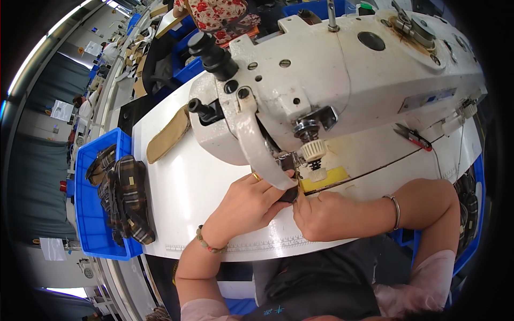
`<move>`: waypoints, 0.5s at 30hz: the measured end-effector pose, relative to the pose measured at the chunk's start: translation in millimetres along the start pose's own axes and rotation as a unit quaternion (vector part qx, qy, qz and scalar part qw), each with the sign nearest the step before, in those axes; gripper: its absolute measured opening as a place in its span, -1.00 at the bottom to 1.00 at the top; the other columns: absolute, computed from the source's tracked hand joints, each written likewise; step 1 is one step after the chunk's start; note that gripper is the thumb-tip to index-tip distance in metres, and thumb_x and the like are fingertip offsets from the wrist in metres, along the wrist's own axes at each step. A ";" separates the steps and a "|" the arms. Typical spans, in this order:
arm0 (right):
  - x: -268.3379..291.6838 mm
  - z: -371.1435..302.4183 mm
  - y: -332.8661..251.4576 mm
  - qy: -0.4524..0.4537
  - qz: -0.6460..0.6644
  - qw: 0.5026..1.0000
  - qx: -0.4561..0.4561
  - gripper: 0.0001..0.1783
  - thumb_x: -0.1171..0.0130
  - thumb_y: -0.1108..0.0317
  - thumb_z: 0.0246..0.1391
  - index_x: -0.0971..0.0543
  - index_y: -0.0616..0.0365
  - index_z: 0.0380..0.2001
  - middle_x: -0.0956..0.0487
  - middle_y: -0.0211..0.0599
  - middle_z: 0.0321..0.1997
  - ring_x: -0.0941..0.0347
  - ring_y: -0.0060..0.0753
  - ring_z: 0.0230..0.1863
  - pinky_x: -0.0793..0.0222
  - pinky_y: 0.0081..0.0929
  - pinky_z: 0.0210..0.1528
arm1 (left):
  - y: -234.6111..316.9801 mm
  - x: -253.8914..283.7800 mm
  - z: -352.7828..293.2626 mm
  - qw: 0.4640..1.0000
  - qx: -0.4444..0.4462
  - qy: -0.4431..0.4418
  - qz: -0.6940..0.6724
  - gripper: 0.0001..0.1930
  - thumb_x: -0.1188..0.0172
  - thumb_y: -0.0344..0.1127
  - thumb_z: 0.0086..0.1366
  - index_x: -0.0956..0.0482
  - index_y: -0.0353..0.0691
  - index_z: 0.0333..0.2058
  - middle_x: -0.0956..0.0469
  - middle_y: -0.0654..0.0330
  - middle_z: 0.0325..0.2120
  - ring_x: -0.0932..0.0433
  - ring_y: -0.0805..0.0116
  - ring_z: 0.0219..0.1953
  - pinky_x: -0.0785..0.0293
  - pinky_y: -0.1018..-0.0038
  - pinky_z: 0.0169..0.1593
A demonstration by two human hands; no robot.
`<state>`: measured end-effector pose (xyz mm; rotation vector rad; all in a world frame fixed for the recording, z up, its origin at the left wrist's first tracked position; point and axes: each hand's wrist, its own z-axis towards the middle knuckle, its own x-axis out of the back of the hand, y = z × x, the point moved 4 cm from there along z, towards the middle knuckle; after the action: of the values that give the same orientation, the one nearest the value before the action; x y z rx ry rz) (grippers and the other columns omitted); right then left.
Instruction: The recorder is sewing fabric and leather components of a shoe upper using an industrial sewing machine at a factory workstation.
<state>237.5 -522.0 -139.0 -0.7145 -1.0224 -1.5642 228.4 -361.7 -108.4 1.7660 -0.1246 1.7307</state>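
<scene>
Two hands meet just under the needle area of a cream-coloured sewing machine (342, 80): the left hand (249, 206), with a beaded bracelet at the wrist, has its fingers closed around a small dark workpiece (289, 193), while the right hand (321, 214), with a metal bangle, pinches the same piece from the other side. The piece sits on the white sewing table (182, 192), right below the presser foot and beside a yellow patch (327, 177) on the bed. To do this well, I judge both hands should keep the piece flat and steady, with fingertips kept clear of the needle path, since they sit very close to it. Nearest the person, the table's front edge carries a printed ruler strip (257, 246); there is little bare surface between it and the hands. Leftward the table offers open room up to a tan sole-shaped piece (168, 135) lying near its far-left edge. Beyond that edge stands a blue bin (91, 224) stacked with plaid slipper uppers (126, 198). Farther off, another person in a floral garment (219, 13) works behind the machine.
</scene>
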 end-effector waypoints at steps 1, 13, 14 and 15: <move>-0.5 -0.7 -0.5 -0.008 0.014 1.000 -0.002 -0.73 -0.20 0.33 -0.30 -0.62 0.41 -0.60 -0.61 0.44 -0.41 -0.55 -0.32 -0.63 -0.36 -0.54 -0.70 | 0.5 -0.4 1.1 1.000 0.001 0.002 0.001 -0.47 -0.42 -0.38 -0.01 -0.58 -0.30 0.01 -0.63 0.08 -0.04 -0.57 0.04 0.05 -0.55 0.22 0.10; -10.1 -0.2 -0.1 0.019 0.002 1.000 -0.018 -0.78 -0.20 0.31 -0.36 -0.57 0.30 -0.69 -0.56 0.07 -0.60 -0.43 -0.42 -0.69 -0.25 -0.54 -0.75 | 1.4 -6.2 5.2 1.000 -0.005 0.015 0.020 -0.51 -0.37 -0.37 0.08 -0.55 -0.30 0.03 -0.61 0.07 -0.04 -0.55 0.04 0.04 -0.55 0.23 0.04; -13.2 0.0 1.1 0.016 0.002 1.000 -0.016 -0.78 -0.20 0.31 -0.36 -0.57 0.30 -0.69 -0.56 0.07 -0.60 -0.43 -0.42 -0.69 -0.25 -0.54 -0.75 | -0.9 -6.2 6.9 1.000 -0.004 0.017 0.017 -0.51 -0.37 -0.37 0.08 -0.55 -0.30 0.03 -0.61 0.07 -0.04 -0.55 0.04 0.04 -0.55 0.23 0.04; -15.7 1.4 5.3 0.026 0.007 0.999 -0.027 -0.78 -0.20 0.31 -0.35 -0.57 0.29 -0.67 -0.54 -0.01 -0.61 -0.41 -0.44 -0.70 -0.24 -0.53 -0.75 | -3.7 -4.2 8.4 0.999 -0.010 0.037 0.035 -0.52 -0.37 -0.34 0.10 -0.56 -0.28 0.03 -0.61 0.08 -0.07 -0.55 0.05 0.01 -0.54 0.25 0.01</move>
<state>246.3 -513.9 -150.6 -0.7120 -0.9384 -1.5959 237.0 -364.6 -112.9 1.6992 -0.1728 1.8358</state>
